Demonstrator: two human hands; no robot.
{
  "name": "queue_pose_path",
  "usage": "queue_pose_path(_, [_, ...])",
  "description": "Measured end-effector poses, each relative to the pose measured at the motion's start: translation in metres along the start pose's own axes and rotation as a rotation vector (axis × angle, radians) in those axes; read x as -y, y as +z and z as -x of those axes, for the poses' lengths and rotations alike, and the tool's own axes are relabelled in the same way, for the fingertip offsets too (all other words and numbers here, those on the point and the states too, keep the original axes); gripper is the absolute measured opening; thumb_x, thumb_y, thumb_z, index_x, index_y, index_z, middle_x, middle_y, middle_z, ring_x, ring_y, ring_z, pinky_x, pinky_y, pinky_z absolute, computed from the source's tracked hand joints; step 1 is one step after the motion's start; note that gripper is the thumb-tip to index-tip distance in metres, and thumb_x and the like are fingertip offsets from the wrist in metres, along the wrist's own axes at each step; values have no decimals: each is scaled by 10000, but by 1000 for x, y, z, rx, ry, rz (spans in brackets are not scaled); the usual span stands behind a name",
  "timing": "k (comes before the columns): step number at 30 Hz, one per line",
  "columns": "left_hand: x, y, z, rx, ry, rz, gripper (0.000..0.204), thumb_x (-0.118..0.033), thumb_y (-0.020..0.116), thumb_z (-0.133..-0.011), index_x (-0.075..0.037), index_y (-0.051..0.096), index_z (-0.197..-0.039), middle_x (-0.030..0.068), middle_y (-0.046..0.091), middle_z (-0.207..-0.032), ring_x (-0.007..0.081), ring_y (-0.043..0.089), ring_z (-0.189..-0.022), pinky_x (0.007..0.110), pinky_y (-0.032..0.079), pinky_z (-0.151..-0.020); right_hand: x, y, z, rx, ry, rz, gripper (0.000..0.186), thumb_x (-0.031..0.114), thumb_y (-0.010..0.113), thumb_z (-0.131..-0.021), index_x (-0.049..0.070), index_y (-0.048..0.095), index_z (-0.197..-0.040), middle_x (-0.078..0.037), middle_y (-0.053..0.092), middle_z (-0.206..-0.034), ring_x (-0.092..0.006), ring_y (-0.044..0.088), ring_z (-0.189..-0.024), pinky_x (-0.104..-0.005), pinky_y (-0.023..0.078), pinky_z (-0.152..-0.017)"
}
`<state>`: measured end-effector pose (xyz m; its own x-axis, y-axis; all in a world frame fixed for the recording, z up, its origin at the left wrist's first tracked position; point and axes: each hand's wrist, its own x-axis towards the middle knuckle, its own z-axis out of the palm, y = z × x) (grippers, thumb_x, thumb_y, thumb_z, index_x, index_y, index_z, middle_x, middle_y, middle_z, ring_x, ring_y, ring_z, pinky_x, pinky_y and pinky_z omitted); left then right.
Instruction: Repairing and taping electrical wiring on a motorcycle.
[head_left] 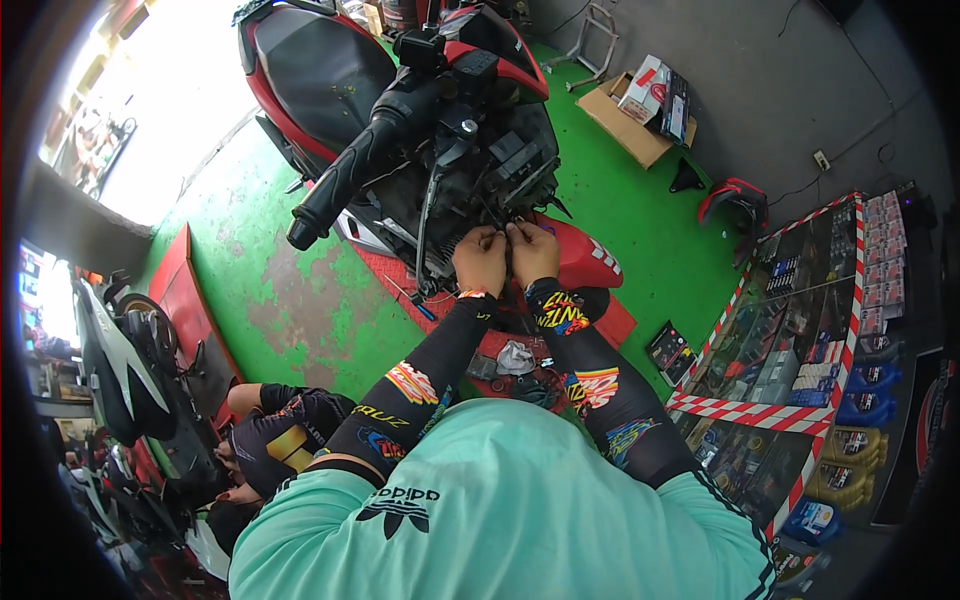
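Observation:
In front of me stands a red and black scooter point(330, 75), its front covers off so that dark inner parts and wiring show. My left hand point(481, 262) and my right hand point(533, 251) are close together at the scooter's open front, just above the red front fender point(582, 255). Both are closed, fingertips pinched. Whatever they pinch is too small and dark to name. A black handlebar grip point(325, 205) sticks out to the left of my hands, with a bare brake lever point(432, 195) beside it.
Below my arms, a crumpled rag point(515, 358) lies among small parts on a red platform point(610, 335). Another person point(285, 440) crouches at the left by a parked motorcycle point(125, 370). A glass display case point(790, 310) stands right; a cardboard box point(625, 125) sits behind.

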<state>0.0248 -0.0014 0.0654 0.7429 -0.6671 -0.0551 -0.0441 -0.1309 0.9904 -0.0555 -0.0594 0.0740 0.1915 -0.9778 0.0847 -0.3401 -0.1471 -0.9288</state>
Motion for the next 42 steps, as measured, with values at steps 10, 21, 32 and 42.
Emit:
queue_pose_path(10, [7,-4,-9,25,16,-34,270,-135,715,-897,72,704,-1070,167,768,-900,178,729,-757,301,555,-665,8,-3,1,-13,-117,239,259,233,691,-900,3,768,-992,-223,709,-861,-408,687,-821,-460,536,-772])
queue_pose_path(21, [-7,-11,-3,36,43,-157,295,-123,706,-886,60,715,-1117,155,768,-905,174,724,-765,299,554,-666,-35,3,-3,-40,135,-371,247,68,735,-883,0,597,-1075,-73,683,-766,-144,642,-662,-307,511,-635])
queue_pose_path(32, [-14,-45,-18,388,-213,220,366,-73,683,-872,111,663,-1188,69,712,-848,92,623,-702,246,486,-622,20,-48,-3,386,549,-538,185,136,743,-916,22,644,-1022,14,615,-814,-106,608,-661,-289,556,-583])
queue_pose_path(42, [-14,-72,-21,705,241,55,303,-31,595,-952,18,664,-1242,54,676,-895,130,661,-809,278,528,-707,4,-49,-10,441,408,-188,200,181,719,-929,48,645,-1059,0,639,-759,-110,612,-646,-282,512,-593])
